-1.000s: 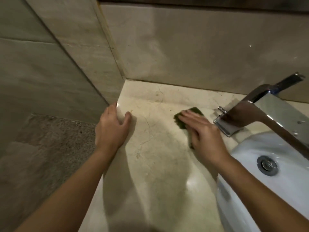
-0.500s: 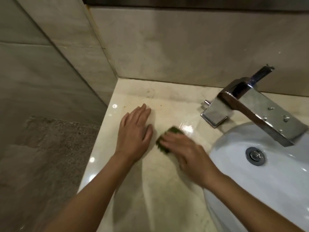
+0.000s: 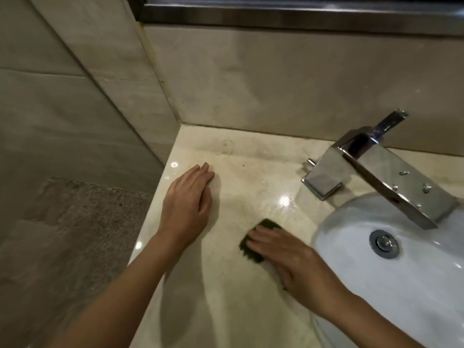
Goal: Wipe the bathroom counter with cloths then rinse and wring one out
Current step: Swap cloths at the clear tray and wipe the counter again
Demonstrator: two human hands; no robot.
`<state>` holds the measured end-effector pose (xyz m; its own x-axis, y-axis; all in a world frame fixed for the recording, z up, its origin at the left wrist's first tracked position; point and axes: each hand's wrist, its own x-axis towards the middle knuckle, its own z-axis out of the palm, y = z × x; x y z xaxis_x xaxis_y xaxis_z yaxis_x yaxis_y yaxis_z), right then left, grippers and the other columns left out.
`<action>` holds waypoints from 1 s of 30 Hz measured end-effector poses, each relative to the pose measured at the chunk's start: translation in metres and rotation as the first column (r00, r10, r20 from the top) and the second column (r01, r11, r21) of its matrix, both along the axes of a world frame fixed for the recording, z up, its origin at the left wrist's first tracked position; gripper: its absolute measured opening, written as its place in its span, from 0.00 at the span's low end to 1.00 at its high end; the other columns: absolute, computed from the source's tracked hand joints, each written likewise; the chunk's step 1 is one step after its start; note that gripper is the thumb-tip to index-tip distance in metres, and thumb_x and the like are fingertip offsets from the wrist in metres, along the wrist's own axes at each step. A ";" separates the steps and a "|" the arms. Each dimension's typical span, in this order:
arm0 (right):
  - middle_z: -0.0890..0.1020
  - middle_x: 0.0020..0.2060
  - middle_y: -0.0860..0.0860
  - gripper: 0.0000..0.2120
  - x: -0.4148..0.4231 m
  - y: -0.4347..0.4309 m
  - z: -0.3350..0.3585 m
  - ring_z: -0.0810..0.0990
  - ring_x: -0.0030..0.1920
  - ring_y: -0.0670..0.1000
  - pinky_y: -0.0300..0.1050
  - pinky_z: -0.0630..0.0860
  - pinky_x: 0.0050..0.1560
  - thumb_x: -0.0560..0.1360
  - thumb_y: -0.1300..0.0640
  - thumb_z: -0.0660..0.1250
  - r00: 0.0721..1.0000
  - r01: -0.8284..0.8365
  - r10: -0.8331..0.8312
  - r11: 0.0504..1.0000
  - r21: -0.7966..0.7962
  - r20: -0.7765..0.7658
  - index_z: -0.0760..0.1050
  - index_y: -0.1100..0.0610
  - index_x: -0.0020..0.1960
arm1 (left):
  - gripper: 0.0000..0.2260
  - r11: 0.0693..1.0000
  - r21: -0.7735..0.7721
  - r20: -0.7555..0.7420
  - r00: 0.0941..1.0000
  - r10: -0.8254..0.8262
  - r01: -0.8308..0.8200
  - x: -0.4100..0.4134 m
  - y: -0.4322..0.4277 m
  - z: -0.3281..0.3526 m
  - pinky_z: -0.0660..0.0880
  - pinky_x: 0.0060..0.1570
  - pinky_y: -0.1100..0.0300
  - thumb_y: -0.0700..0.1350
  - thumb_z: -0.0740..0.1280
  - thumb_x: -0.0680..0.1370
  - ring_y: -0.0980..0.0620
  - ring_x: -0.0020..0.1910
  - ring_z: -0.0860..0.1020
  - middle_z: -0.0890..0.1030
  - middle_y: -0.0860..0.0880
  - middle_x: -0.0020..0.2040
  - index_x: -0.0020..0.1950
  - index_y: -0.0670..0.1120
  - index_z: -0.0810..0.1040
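Note:
A small dark green cloth (image 3: 266, 226) lies flat on the cream marble counter (image 3: 233, 297), just left of the white basin (image 3: 406, 285). My right hand (image 3: 286, 257) presses on it with straight fingers, covering most of it; only its far and left edges show. Palm down on the counter near its left edge rests my left hand (image 3: 187, 204), fingers straight and together, holding nothing. The counter surface around the cloth looks wet and shiny.
A chrome tap (image 3: 376, 172) stands behind the basin, its spout over the bowl. The metal drain (image 3: 383, 243) sits in the basin. Tiled walls close off the counter at the back and left corner. A brown mat (image 3: 75, 234) lies on the floor at left.
My right hand has dragged the cloth from near the tap base towards me along the basin's left side. My left hand left the counter's edge and now lies flat further in.

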<state>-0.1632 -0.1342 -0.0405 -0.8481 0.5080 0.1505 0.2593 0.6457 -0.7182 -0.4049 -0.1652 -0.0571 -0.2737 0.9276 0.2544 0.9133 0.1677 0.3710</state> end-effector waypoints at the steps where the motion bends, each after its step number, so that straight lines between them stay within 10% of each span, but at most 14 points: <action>1: 0.77 0.61 0.51 0.21 -0.003 0.016 -0.003 0.70 0.65 0.46 0.39 0.61 0.69 0.81 0.51 0.49 0.998 0.058 -0.058 0.998 0.019 -0.009 0.77 0.59 0.60 | 0.17 1.000 0.013 -0.031 0.999 -0.018 0.019 -0.004 0.002 0.000 0.67 0.66 0.53 0.44 0.57 0.78 0.48 0.67 0.71 0.75 0.46 0.66 0.64 0.42 0.75; 5: 0.72 0.66 0.56 0.18 -0.065 0.070 -0.009 0.67 0.69 0.54 0.43 0.56 0.71 0.76 0.63 0.58 0.882 0.461 -0.467 0.883 0.089 0.061 0.72 0.61 0.65 | 0.16 0.997 0.060 -0.069 0.997 -0.040 0.044 -0.014 0.021 -0.001 0.68 0.65 0.51 0.42 0.58 0.78 0.47 0.66 0.72 0.76 0.44 0.65 0.62 0.40 0.77; 9: 0.62 0.72 0.55 0.24 -0.099 0.051 -0.011 0.54 0.73 0.48 0.33 0.39 0.70 0.75 0.63 0.53 0.971 0.212 -0.220 0.973 0.089 0.089 0.63 0.61 0.71 | 0.16 0.999 0.039 -0.047 0.999 0.001 0.001 -0.032 0.032 -0.008 0.68 0.65 0.51 0.43 0.58 0.77 0.47 0.66 0.72 0.76 0.45 0.65 0.62 0.41 0.76; 21: 0.73 0.64 0.63 0.29 -0.155 0.106 -0.018 0.69 0.67 0.60 0.48 0.53 0.70 0.64 0.77 0.63 0.946 0.299 -0.314 0.940 0.165 0.077 0.71 0.67 0.64 | 0.21 0.989 0.013 0.182 0.973 0.144 -0.149 -0.030 0.034 -0.007 0.58 0.72 0.55 0.43 0.52 0.79 0.51 0.73 0.62 0.66 0.45 0.73 0.72 0.41 0.66; 27: 0.74 0.62 0.65 0.24 -0.099 0.109 -0.023 0.70 0.65 0.63 0.55 0.61 0.69 0.65 0.75 0.64 0.644 0.742 -0.764 0.638 0.205 0.046 0.72 0.70 0.61 | 0.21 0.988 0.007 0.143 0.978 0.153 -0.155 -0.032 0.037 -0.009 0.58 0.71 0.58 0.43 0.52 0.78 0.48 0.70 0.66 0.71 0.44 0.69 0.69 0.39 0.70; 30: 0.70 0.64 0.69 0.29 -0.151 0.102 -0.022 0.67 0.67 0.66 0.54 0.54 0.71 0.62 0.78 0.58 0.655 0.725 -0.752 0.654 0.214 0.078 0.68 0.73 0.64 | 0.21 0.989 0.012 0.145 0.979 0.143 -0.146 -0.031 0.037 -0.009 0.58 0.71 0.58 0.43 0.52 0.78 0.47 0.70 0.67 0.72 0.43 0.69 0.68 0.38 0.70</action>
